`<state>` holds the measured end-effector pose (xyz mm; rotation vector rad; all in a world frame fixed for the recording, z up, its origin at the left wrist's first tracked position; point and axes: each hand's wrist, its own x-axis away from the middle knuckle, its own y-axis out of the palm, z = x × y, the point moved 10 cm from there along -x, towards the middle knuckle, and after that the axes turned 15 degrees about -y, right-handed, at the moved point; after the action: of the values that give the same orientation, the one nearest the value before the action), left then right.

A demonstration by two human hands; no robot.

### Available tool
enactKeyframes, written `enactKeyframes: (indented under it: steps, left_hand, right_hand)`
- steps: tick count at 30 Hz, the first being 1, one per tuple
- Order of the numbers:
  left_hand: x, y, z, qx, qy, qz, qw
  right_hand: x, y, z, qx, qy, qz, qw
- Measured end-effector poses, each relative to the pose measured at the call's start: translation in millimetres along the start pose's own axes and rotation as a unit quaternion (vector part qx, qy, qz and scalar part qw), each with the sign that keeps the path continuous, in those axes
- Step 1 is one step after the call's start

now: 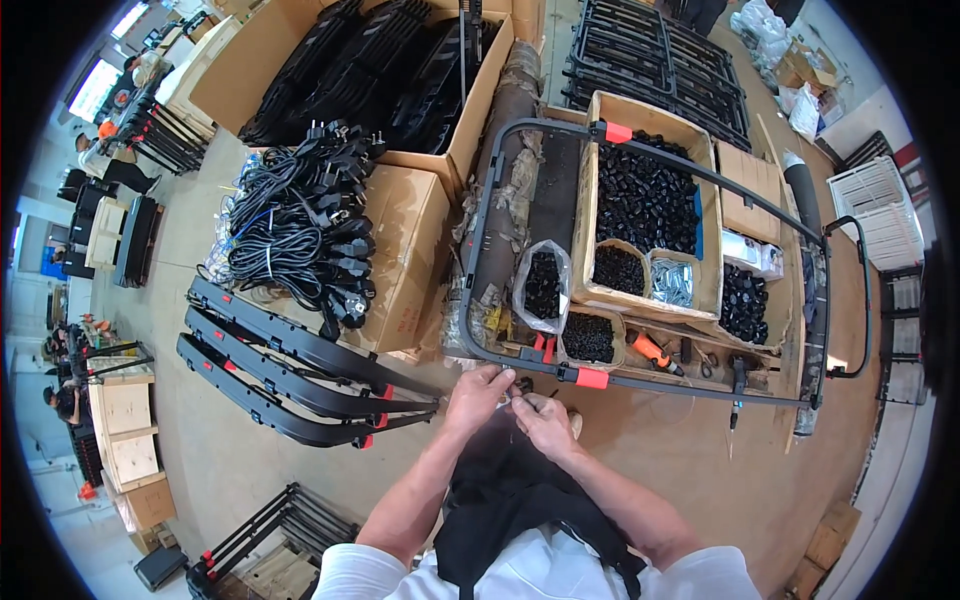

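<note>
Holding black plastic caps (pixel 645 205), a cardboard box (pixel 600 110) stands beyond both hands (pixel 512 398).

Single head-worn fisheye, steeply down over the workbench (pixel 640 420), fairly near.

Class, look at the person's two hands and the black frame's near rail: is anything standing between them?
Nothing visible does. The left hand and right hand sit right at the black frame, fingers around a small dark part; contact itself is too small to tell.
</note>
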<state>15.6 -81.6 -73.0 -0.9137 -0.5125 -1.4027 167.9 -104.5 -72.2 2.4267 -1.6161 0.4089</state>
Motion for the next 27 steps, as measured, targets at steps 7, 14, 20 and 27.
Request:
enactKeyframes:
  steps: [7, 14, 20, 27]
  left_hand:
    - [-2.4, 9.3, -8.7, 0.224, -0.018, -0.090, 0.970]
    - [-7.8, 15.9, -21.8, 0.248, -0.054, -0.154, 0.955]
    - [0.7, 11.1, -17.3, 0.282, -0.040, -0.188, 0.940]
    - [-3.0, 15.3, -19.9, 0.271, -0.045, -0.161, 0.948]
  right_hand:
    - [-1.8, 0.8, 17.9, 0.004, 0.032, 0.008, 0.999]
    - [-2.7, 8.9, 19.1, -0.091, 0.048, 0.023, 0.994]
    - [-4.9, 8.2, 23.0, -0.113, 0.040, 0.026, 0.993]
    - [-2.6, 4.1, 22.8, -0.103, 0.058, 0.038, 0.992]
